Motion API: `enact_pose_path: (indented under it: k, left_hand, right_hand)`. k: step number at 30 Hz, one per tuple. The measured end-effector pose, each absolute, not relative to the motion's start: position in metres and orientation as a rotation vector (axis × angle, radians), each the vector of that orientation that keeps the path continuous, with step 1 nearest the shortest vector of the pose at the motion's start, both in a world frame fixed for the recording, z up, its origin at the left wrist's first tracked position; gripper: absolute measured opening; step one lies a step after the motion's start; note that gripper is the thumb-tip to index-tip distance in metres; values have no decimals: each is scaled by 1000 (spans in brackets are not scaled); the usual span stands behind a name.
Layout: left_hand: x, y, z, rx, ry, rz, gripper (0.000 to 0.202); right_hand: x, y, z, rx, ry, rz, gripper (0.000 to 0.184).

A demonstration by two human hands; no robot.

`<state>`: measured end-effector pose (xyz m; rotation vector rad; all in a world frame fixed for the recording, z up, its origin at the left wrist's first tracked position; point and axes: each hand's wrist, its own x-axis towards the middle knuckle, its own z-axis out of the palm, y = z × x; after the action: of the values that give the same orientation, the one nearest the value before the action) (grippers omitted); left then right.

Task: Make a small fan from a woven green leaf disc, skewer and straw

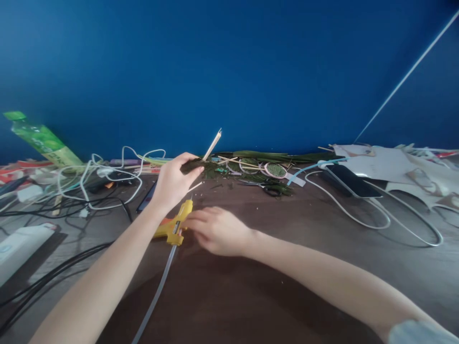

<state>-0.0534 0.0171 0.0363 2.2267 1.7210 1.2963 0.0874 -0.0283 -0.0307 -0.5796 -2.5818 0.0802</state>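
Note:
My left hand (175, 182) is closed around a dark green leafy piece, its thumb and fingers pinching it. A pale wooden stick (213, 145) sticks up from this grip, tilted to the right. Below it, a yellow glue gun (174, 225) points its nozzle away from me, a clear glue stick (158, 291) trailing out of its back end. My right hand (220, 231) is at the gun's right side, fingers curled against its body; the fingertips are partly hidden. A thin pale stick (195, 187) shows just beyond the nozzle.
Scissors (263, 185), green scraps and a round green-filled piece (276, 170) lie along the blue wall (229, 71). White cables (89, 191), a green bottle (45, 138) and a power strip (25, 246) are left. A phone (353, 180) and cut cardboard (376, 165) lie right.

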Motion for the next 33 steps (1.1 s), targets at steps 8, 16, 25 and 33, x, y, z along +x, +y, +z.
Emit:
enact_pose_path:
  k: [8,16,25,33]
  left_hand:
    - [-55,10,43,2330,1718,1131,17]
    - [-51,7,41,2286,1677,1076,23]
    - [-24,21,57,2287,1532,1031,15]
    - [-18,25,26,2367,1616,1032,19]
  right_hand:
    - [68,-39,-36,-602,-2778,2,37]
    - [182,-36,-46,-930,-2698,83,23]
    - [232,-35,-50,-998,-2661,105,32]
    - [273,-10,-43,-1002,-2616,141,39]
